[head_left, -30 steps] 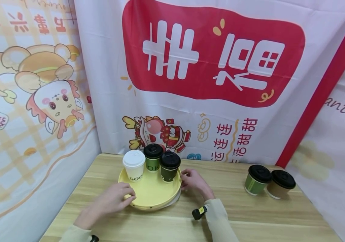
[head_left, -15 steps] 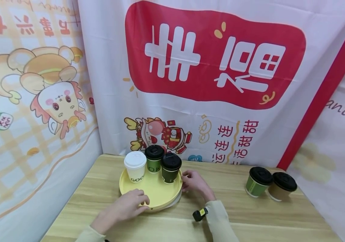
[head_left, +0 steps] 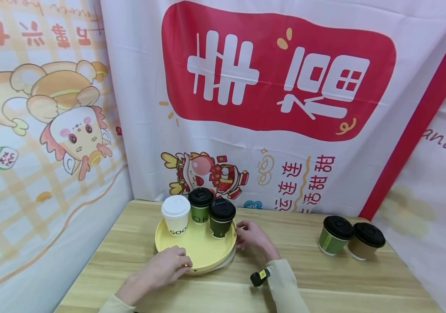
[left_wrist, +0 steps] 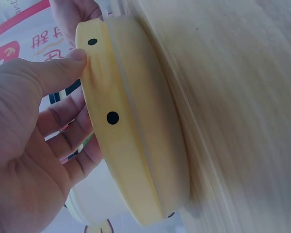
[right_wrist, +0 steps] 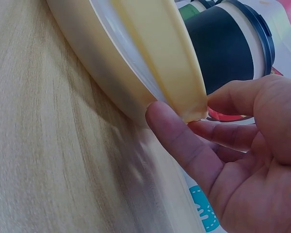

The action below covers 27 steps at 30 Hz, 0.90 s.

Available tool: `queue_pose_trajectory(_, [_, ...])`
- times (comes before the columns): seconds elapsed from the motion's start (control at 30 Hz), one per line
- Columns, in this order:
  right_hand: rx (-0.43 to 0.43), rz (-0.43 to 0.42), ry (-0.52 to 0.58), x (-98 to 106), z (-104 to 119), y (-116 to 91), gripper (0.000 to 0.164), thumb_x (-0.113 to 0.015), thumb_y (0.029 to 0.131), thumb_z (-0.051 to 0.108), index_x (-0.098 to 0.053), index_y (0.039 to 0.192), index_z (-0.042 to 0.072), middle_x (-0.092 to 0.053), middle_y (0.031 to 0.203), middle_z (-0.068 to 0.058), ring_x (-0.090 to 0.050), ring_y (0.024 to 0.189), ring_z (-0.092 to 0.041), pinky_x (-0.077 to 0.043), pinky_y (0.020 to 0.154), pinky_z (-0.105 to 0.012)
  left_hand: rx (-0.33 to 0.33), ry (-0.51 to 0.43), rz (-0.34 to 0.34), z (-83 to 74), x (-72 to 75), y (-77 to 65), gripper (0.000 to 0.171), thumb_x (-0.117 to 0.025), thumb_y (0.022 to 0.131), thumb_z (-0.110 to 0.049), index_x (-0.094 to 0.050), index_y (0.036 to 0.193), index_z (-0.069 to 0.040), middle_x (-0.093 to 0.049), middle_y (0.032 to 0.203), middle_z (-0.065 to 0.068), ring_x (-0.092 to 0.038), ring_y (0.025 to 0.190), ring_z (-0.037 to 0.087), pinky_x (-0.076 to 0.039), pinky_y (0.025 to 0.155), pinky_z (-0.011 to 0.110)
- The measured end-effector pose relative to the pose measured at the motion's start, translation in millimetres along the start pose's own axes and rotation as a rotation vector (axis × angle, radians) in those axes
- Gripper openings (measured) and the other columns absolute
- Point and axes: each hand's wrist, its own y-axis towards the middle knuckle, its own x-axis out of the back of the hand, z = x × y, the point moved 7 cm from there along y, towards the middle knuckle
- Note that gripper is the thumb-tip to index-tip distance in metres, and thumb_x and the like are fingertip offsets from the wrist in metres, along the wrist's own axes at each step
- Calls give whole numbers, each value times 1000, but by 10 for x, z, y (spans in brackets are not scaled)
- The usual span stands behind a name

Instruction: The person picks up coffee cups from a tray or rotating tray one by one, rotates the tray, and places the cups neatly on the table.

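A round yellow tray [head_left: 201, 252] sits over a pale round base [head_left: 228, 259] on the wooden table. On its far half stand a white-lidded cup [head_left: 176, 217], a green cup [head_left: 199, 214] with a black lid and a dark cup [head_left: 221, 225], also black-lidded. At the front rim, my left hand [head_left: 162, 269] holds the tray, thumb against the rim and fingers reaching over its inner side. Opposite, my right hand [head_left: 255, 239] pinches the right edge; the right wrist view shows its thumb [right_wrist: 167, 121] low on the side and a finger at the upper rim.
Two more lidded paper cups, one green [head_left: 334, 237] and one brown [head_left: 365, 243], stand close together at the table's right. A printed cloth [head_left: 136, 130] hangs behind the table, with others along both sides. The wooden tabletop [head_left: 309, 278] extends in front.
My left hand has slid rightward along the tray's front rim, then stayed there. The right hand keeps its place at the right edge. The head view has shifted slightly.
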Motion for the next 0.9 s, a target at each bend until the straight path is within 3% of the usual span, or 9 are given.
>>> queue_pose_trajectory(0.33, [17,20,25,-11,29,-22,30,-48,94,14,-50,113,-9,-65,78,-19,-66,71,-36,-54,65,-49,18,-14,-18,84,42,-79,8,-70,79,-24,-71,88,-22,-58,78,-12,-48,73,3,-45,64,21])
queue_pose_trajectory(0.7, [22,16,31,0,0,10,28,-50,93,14,-51,110,-7,-64,79,-18,-66,69,-33,-55,64,-48,2,-7,-3,184,80,-138,6,-70,80,-24,-71,86,-22,-59,78,-13,-49,73,3,-45,66,22])
queue_pose_trajectory(0.9, [23,17,26,7,10,-2,28,-50,93,14,-51,111,-7,-64,78,-17,-66,68,-30,-55,64,-47,63,-33,20,179,85,-120,17,-70,80,-27,-69,95,-21,-59,91,-9,-51,84,8,-48,72,26])
